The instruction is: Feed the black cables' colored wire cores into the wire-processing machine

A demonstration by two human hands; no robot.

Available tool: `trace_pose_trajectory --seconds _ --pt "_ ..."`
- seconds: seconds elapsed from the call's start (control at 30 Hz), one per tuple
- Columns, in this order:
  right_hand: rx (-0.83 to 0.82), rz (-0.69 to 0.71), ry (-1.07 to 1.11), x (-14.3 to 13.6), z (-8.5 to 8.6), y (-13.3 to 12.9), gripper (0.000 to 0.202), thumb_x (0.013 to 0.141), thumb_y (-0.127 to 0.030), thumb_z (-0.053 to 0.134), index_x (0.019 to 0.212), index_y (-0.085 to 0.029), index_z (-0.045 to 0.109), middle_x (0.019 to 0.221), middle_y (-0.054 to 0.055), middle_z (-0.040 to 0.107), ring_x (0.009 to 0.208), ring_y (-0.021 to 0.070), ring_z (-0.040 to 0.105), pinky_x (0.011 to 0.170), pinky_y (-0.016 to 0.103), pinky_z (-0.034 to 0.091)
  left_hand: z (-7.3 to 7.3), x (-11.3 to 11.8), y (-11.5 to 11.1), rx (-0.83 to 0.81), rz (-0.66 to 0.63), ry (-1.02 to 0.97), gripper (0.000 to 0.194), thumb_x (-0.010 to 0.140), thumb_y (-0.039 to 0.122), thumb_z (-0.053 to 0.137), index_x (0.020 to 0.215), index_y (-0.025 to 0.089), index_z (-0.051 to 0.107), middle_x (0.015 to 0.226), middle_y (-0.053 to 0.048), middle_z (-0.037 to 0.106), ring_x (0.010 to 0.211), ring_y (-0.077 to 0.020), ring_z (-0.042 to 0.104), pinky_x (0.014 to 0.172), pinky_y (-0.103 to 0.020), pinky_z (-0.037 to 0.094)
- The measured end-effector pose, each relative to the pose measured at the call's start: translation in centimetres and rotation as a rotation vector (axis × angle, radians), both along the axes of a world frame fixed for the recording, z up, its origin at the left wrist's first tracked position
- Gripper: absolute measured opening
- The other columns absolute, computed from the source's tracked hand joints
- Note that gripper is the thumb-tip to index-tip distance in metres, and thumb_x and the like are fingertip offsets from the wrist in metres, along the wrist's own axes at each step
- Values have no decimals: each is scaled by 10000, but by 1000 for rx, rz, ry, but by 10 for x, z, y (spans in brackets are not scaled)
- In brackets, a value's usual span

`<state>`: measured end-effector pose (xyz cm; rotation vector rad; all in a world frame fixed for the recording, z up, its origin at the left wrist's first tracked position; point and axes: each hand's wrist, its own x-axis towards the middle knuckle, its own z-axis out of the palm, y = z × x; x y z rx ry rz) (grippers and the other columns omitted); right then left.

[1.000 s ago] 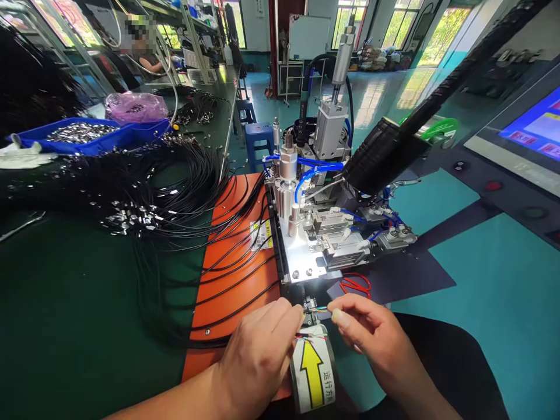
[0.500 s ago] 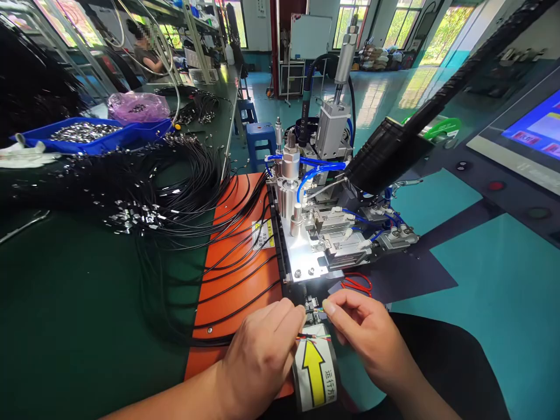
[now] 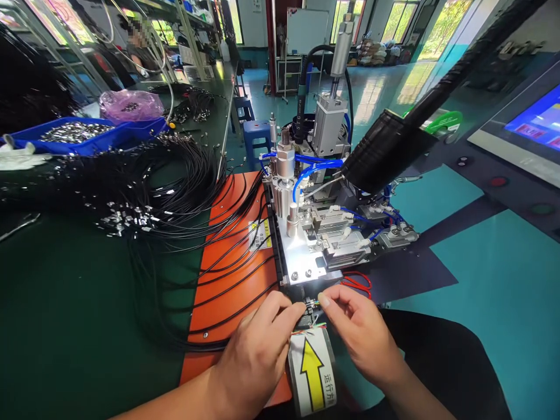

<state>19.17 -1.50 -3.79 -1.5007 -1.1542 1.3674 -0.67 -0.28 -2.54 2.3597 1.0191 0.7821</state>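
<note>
My left hand (image 3: 266,338) is closed round a black cable, its thumb and forefinger at a small metal fixture (image 3: 310,312). On the other side of the fixture, my right hand (image 3: 356,326) pinches the thin coloured wires at the cable's end. More coloured wire ends stick out below my left fingers, over a white label with a yellow arrow (image 3: 311,364). Beyond both hands stands the machine with its bright metal plate (image 3: 297,251). Several black cables cross the orange panel (image 3: 236,262) into the machine's left edge.
Bundles of black cables (image 3: 184,175) and a blue tray of metal parts (image 3: 118,137) lie on the green table (image 3: 79,326). A black cylinder on an arm (image 3: 380,151) hangs over the machine. Right are red-handled tool loops (image 3: 359,283) and a screen (image 3: 540,122). A person sits far back left.
My left hand has shifted slightly left and up, its thumb now stretched towards the fixture. My right hand has moved slightly left, still pinching the wires. The whole view has shifted a little.
</note>
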Motion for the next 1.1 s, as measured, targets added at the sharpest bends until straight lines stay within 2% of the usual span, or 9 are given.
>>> trace_pose_trajectory --seconds 0.23,0.47,0.77,1.1 --pt "0 10 -10 -1 3 1 299 945 -446 570 835 -179 649 709 -10 611 649 133 557 577 225 429 5 0 2 -3 -5 -57 306 977 59 372 1161 154 598 944 -92 569 839 -182 571 731 -292 519" --pt "-4 -3 -13 -3 -4 0 293 949 -435 561 837 -179 648 739 3 634 677 148 585 607 240 449 2 1 1 72 16 36 300 989 86 358 1155 132 603 866 -84 530 733 -183 543 640 -290 513" --pt "27 -15 -41 -3 -5 -1 275 952 -413 556 829 -184 645 745 6 629 692 158 588 633 252 454 2 2 2 17 45 60 272 1007 142 363 1089 156 623 848 -61 493 697 -170 523 646 -281 520" --pt "61 -29 -79 -4 -6 -3 269 957 -416 547 840 -193 643 748 -4 625 692 153 583 639 250 451 -1 2 2 -5 43 59 273 1001 129 373 1123 161 616 868 -61 486 721 -170 525 672 -287 525"
